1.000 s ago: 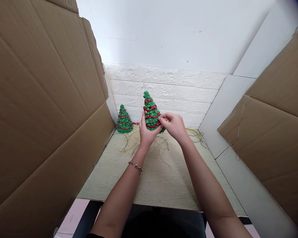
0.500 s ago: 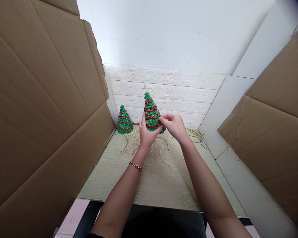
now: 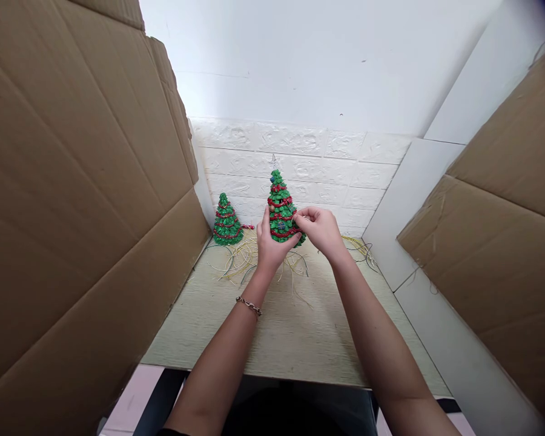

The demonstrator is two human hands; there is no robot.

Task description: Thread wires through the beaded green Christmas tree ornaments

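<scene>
A small green Christmas tree [image 3: 280,200] with red garlands, small ornaments and a clear star on top stands in the middle, its tip leaning slightly left. My left hand [image 3: 272,242] grips its lower part from the front left, thumb on the right side and fingers on the left. At the tree's right side my right hand [image 3: 320,230] is closed in a pinch, fingertips against the branches. Whatever lies between those fingertips is too small to make out. The tree's base is hidden behind my left hand.
A second Christmas tree [image 3: 227,221] without a star stands at the back left. Thin yellow, white and dark wires [image 3: 236,260] lie loose on the table [image 3: 300,339], with more wires [image 3: 361,248] at the back right. Cardboard [image 3: 82,181] walls the left side; cardboard [image 3: 504,230] also stands right.
The held tree has shifted slightly right and turned more upright, and its clear star shows more plainly. Both my hands have moved a little with it, keeping their grip.
</scene>
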